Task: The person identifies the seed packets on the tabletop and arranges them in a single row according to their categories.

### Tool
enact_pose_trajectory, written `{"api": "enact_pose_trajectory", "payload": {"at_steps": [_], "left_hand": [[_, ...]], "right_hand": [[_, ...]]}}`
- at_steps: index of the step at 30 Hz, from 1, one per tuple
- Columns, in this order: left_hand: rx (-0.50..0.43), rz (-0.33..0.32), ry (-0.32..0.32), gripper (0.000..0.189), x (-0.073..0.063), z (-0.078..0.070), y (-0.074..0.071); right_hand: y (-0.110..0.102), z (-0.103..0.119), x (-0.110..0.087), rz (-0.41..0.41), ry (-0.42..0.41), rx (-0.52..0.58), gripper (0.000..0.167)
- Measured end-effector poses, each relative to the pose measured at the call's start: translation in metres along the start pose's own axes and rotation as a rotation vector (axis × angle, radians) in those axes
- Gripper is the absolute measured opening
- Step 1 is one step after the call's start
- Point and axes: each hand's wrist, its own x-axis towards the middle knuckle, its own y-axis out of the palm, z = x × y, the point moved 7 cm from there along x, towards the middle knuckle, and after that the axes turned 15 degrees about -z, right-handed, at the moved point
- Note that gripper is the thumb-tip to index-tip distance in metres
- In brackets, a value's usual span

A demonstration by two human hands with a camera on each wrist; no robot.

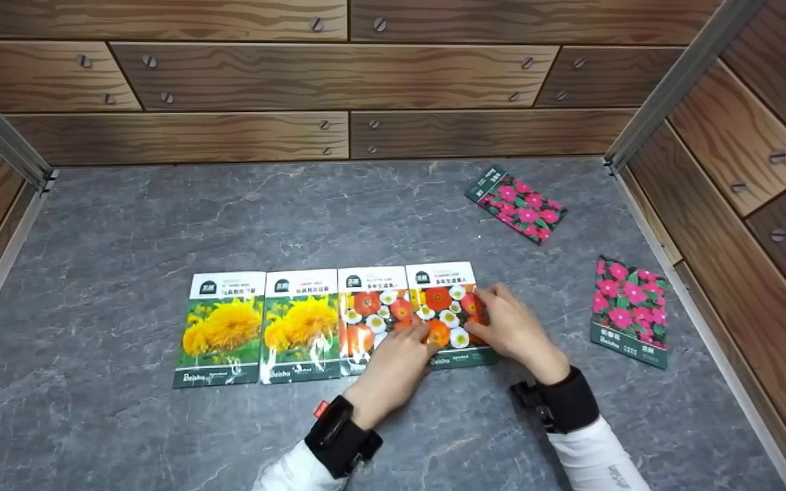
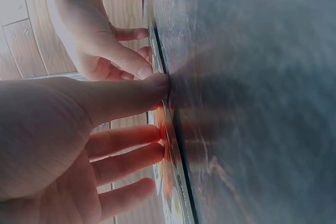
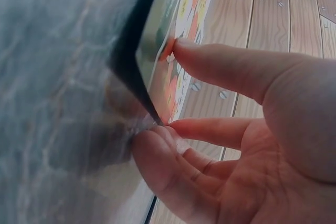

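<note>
Orange-and-white poppy seed packets lie side by side: one (image 1: 366, 307) on the left, another (image 1: 444, 317) on the right. My left hand (image 1: 393, 361) reaches over their lower part, fingers extended onto the printed faces and thumb at the bottom edge, as the left wrist view shows. At the right packet's side my right hand (image 1: 519, 331) holds the edge, thumb (image 3: 197, 56) on the face and the other fingers curled at the side. That packet's near corner (image 3: 152, 61) stands slightly off the tabletop with a dark shadow under it. The left palm hides part of both packets.
Two yellow-flower seed packets (image 1: 222, 334) continue the row to the left. A pink-flower packet (image 1: 519, 204) lies slanted at the back right, and another pink-flower packet (image 1: 630, 310) is near the right wall. Wood-patterned panels (image 1: 338, 78) enclose the grey marbled tabletop (image 1: 106, 232).
</note>
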Motion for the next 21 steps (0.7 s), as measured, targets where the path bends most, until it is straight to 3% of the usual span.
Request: {"api": "enact_pose_trajectory", "payload": {"at_steps": [10,21], "left_hand": [[0.021,0.005,0.014,0.019,-0.0004,0.0002,0.0007],[-0.049,-0.011,-0.013,0.021,-0.0013,0.0024,-0.0019]], "right_hand": [[0.0004,0.0010,-0.0007,0.004,-0.003,-0.005,0.064],[-0.0003,0.0032,-0.0023,0.001,-0.015,-0.022,0.065]]}}
